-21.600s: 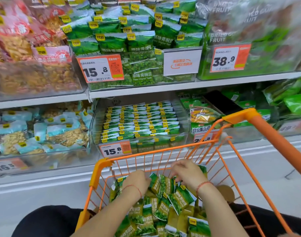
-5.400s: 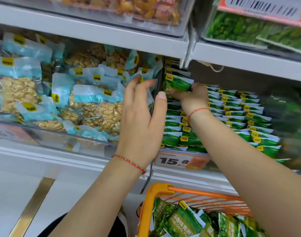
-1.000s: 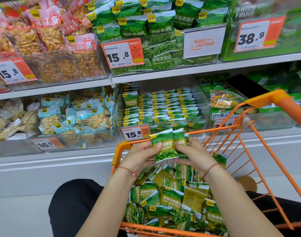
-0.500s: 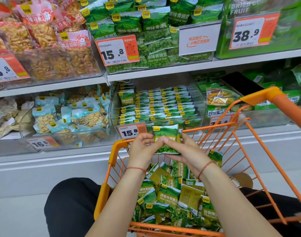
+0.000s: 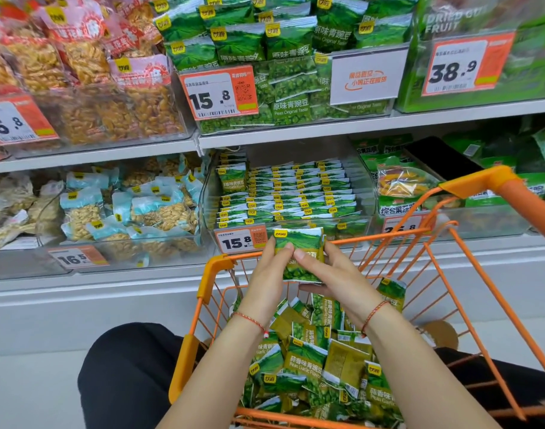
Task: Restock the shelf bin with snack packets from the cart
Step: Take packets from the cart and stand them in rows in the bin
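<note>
A: So, where's the pkt rn?

B: I've got a small stack of snack packets (image 5: pixel 299 253) up over the cart (image 5: pixel 217 267), between both hands. Left hand (image 5: pixel 269 280) pinches its left edge, fingers curled round it. Right hand (image 5: pixel 333 275) cups the right edge and underside, thumb laid across the face. Neither one's slack, both are closed on the stack. Can't tell how many pkts are in it.

A: Long axis?

B: Upright, roughly 12-to-6, yellow logo tab at the top, front face toward me.

A: And the shelf bin?

B: Shelf bin (image 5: pixel 289 221) lies at 12 o'clock from my fingers, just beyond the cart's front rim, price tag (image 5: pixel 241 239) on its front wall. Rows inside already lie flat, tabs toward me; one pkt stands up at the bin's 10 o'clock corner.

A: Which hand's nearer?

B: About even, I'd judge. Left is a touch closer to that 10 o'clock side.

A: Next move needs?

B: My guess: push fwd and up toward 12, clear the front wall, then tip the stack to match the rows. Plenty of loose packets (image 5: pixel 308 363) are left in the cart at 6.
</note>
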A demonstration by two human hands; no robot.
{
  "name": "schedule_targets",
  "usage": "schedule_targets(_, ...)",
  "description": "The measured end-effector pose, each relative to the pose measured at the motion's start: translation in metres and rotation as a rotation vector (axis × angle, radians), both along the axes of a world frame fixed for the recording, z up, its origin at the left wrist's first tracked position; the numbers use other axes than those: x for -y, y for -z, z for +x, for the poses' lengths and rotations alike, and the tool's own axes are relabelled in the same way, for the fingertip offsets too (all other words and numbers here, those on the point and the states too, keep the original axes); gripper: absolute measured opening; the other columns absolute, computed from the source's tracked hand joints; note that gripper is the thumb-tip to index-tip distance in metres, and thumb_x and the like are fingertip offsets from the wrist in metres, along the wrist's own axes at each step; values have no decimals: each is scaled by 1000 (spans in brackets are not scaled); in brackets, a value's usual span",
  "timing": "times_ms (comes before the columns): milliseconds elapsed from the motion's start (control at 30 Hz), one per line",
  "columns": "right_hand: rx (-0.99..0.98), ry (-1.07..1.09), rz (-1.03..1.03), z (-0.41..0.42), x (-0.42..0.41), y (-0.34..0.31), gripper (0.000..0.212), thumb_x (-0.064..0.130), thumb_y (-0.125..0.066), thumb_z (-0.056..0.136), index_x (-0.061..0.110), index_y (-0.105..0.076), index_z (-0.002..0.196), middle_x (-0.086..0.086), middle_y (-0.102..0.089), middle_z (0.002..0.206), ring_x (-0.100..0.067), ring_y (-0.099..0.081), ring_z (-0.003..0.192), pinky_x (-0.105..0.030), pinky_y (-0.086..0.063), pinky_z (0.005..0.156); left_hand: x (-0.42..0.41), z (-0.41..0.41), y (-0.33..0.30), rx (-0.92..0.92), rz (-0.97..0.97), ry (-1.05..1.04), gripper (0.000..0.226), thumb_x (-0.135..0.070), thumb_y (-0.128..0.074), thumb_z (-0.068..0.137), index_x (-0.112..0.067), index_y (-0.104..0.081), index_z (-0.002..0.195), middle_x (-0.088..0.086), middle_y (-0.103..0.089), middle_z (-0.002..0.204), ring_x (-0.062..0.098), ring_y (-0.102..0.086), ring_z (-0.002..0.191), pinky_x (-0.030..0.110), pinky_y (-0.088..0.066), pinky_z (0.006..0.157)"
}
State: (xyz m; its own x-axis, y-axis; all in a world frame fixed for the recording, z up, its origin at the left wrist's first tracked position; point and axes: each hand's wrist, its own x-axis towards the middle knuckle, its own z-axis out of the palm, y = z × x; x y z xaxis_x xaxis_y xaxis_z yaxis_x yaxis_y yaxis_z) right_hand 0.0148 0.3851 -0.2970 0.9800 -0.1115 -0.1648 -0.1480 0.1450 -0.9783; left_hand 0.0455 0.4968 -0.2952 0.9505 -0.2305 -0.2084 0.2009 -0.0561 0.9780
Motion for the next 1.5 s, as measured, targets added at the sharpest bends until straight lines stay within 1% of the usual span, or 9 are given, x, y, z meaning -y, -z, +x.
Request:
schedule_targets(100, 21, -40, 7, 11, 0, -6, 23, 29, -63, 87, 34, -44, 101, 24, -50, 106, 14, -55, 85, -13, -48, 81, -4, 8, -6, 25, -100, -47, 57, -29, -48, 98, -21, -24, 149, -4, -26, 152, 8, -30, 131, 32, -24, 109)
schedule_targets(467, 106, -141, -454, 108, -25, -27, 29, 21, -78, 74, 25, -52, 87, 13, -63, 84, 0, -61, 74, -11, -46, 63, -42, 78, -16, 76, -110, -97, 55, -29, -44, 99, -23, -24, 149, -16, -32, 136, -1, -32, 124, 24, -24, 105)
schedule_targets(600, 124, -107, -498, 143, -28, -35, 28, 18, -76, 77, 26, -50, 84, 16, -57, 79, 15, -55, 62, -1, -39, 53, -68, 113, -18, 321, -63, -123, 34, -46, -45, 92, -39, -43, 125, -20, -53, 119, 2, -55, 109, 23, -42, 94)
schedule_targets(700, 111, -99, -525, 172, -23, -37, 30, 14, -73, 81, 23, -44, 79, 13, -50, 75, 18, -52, 54, -1, -38, 49, -91, 140, -2, 590, -39, -299, 21, -35, -45, 96, -35, -49, 116, -10, -68, 97, 8, -65, 84, 18, -49, 76)
schedule_targets(900, -18, -113, -653, 223, -35, -14, 34, 32, -72, 81, 11, -51, 99, 4, -51, 93, -18, -51, 91, -10, -38, 68, -114, 181, 14, 683, -79, -533, 17, -21, -42, 96, -28, -56, 103, -8, -64, 68, 11, -54, 54, 26, -44, 58)
schedule_targets(1000, -64, -126, -671, 246, -45, -3, 87, 39, -72, 78, 6, -27, 146, -9, -36, 148, -24, -34, 136, -28, -31, 104, -115, 191, 12, 637, -109, -560, 18, -23, -41, 96, -30, -56, 100, -9, -64, 66, 12, -52, 48, 28, -44, 53)
schedule_targets(1267, 120, 61, -755, 263, -63, 21, 82, 31, -77, 76, 12, -34, 143, -5, -43, 143, -18, -42, 128, -19, -32, 97, -124, 188, 9, 721, -36, -491, 20, -17, -41, 97, -28, -57, 100, -4, -63, 67, 12, -54, 48, 27, -45, 52)
schedule_targets(1400, 85, 151, -758, 260, -63, 30, 40, 33, -76, 77, 11, -57, 105, -6, -59, 95, -22, -58, 88, -30, -44, 76, -127, 189, 7, 708, -54, -524, 20, -14, -41, 97, -24, -58, 100, -4, -64, 66, 12, -54, 47, 27, -45, 50)
schedule_targets(1500, 54, 75, -904, 260, -65, 24, 60, 38, -67, 85, 0, -51, 128, -16, -57, 127, -30, -54, 116, -37, -43, 96, -127, 190, 8, 699, -48, -528, 20, -15, -41, 97, -25, -58, 99, -5, -64, 66, 13, -54, 47, 26, -44, 50)
